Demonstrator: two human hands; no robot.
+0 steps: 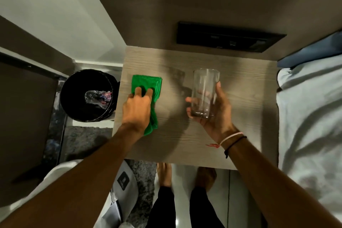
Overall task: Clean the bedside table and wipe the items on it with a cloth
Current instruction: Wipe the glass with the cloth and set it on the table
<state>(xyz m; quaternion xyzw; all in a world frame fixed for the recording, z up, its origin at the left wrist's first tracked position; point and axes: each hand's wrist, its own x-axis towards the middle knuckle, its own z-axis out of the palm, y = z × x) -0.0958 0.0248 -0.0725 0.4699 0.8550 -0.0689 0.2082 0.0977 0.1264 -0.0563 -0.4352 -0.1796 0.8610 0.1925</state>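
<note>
A light wood bedside table (pixel 246 102) fills the middle of the view. My left hand (pixel 137 108) presses a folded green cloth (pixel 146 81) flat on the table's left part, fingers spread over it. My right hand (pixel 218 111) grips a clear empty drinking glass (pixel 205 90) around its lower half and holds it upright, lifted just above the table's centre. A small red mark (pixel 212 145) lies on the tabletop beside my right wrist.
A black waste bin (pixel 77 103) with crumpled plastic inside stands on the floor left of the table. A bed with white sheets (pixel 311 120) borders the right edge. A black socket panel (pixel 227 40) is on the wall behind. My bare feet stand below the front edge.
</note>
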